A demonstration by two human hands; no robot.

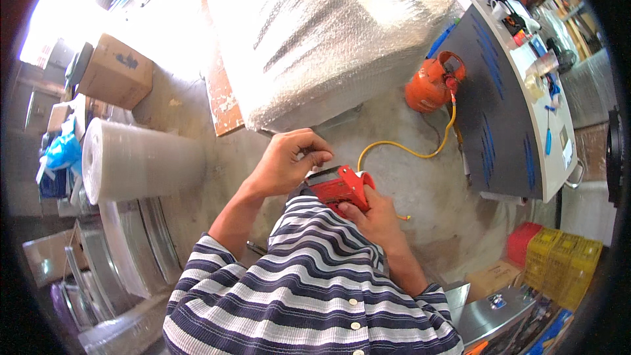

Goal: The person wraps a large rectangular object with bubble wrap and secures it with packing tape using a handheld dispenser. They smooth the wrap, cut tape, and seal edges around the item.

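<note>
My right hand [373,213] is closed round a red tape dispenser [335,189], held in front of my waist with the thumb on its near side. A dark strip runs along its far edge, and a round rim shows at its right end. Just beyond its left end is my left hand [292,159], with fingers curled in and the thumb close to the index finger. Whatever lies between those fingertips is too small to make out. Ahead of both hands stands a large block wrapped in bubble wrap [328,46], on a worn orange-brown board [220,95].
An orange gas cylinder [427,89] with a yellow hose [401,146] across the floor stands ahead right, beside a grey desk [490,105]. On the left are a bubble wrap roll [141,163] and a cardboard box [117,72]. Yellow crates [562,264] sit at lower right.
</note>
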